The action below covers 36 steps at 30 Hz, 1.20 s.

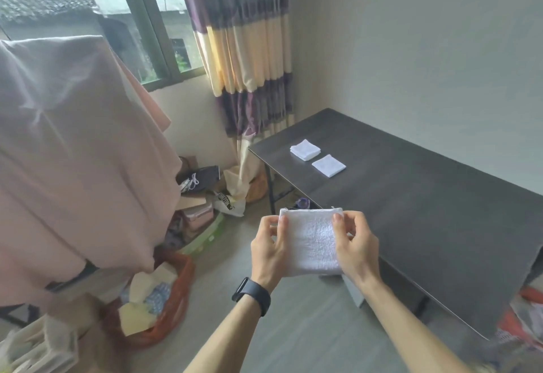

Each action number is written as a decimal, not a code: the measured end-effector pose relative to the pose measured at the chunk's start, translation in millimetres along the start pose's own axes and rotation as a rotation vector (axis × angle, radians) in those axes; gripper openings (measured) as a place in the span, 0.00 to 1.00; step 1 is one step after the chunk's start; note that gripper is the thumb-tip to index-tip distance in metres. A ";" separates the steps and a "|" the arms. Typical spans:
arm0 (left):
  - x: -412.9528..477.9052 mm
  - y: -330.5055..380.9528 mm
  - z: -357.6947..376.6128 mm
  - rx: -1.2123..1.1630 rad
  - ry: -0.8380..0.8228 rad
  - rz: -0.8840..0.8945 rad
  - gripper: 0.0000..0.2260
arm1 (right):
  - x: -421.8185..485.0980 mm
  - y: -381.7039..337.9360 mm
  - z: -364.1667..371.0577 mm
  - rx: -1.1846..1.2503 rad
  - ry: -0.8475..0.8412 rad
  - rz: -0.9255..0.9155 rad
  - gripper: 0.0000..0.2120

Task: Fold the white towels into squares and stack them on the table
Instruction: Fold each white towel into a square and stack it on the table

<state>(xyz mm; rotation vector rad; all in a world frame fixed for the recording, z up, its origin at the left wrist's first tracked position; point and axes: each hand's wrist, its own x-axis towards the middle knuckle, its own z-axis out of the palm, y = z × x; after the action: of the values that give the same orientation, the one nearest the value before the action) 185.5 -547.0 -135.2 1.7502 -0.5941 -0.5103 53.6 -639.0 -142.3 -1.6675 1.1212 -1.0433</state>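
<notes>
1. My left hand (269,250) pinched the left side of the held towel (311,240), thumb on the face toward me, fingers curled behind.
2. My right hand (354,248) pinched its right side the same way, thumb near the upper corner.
3. The held towel was white, already folded to a rough rectangle. It hung in the air just off the left edge of the dark worktop (411,196), over the floor.
4. The far square (305,149), white and several layers thick, lay on the worktop near its far left corner.
5. The near square (328,165), also white and flatter, lay just beside it, apart by a narrow gap.
6. A black wristband (252,295) sat on my left wrist.
7. A striped curtain (244,49) hung beyond the worktop's far end.
8. A pink cloth (73,152) was draped well left of the worktop, with an orange bag (173,308) on the floor beneath it.
</notes>
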 end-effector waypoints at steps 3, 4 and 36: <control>70.1 -9.9 12.7 0.000 -0.012 -0.014 0.14 | 56.7 13.4 38.8 -0.004 -0.001 0.028 0.07; 93.9 -13.1 15.8 0.008 -0.018 -0.013 0.14 | 74.7 17.0 52.5 -0.010 0.000 0.036 0.07; 608.9 -96.2 310.0 0.484 -0.718 -0.208 0.12 | 496.0 237.4 212.5 -0.137 0.305 0.730 0.10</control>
<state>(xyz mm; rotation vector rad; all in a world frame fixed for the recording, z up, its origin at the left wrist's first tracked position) 479.4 -1141.7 -325.0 2.0833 -1.1105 -1.2478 319.0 -1126.7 -340.5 -1.0513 1.8492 -0.7550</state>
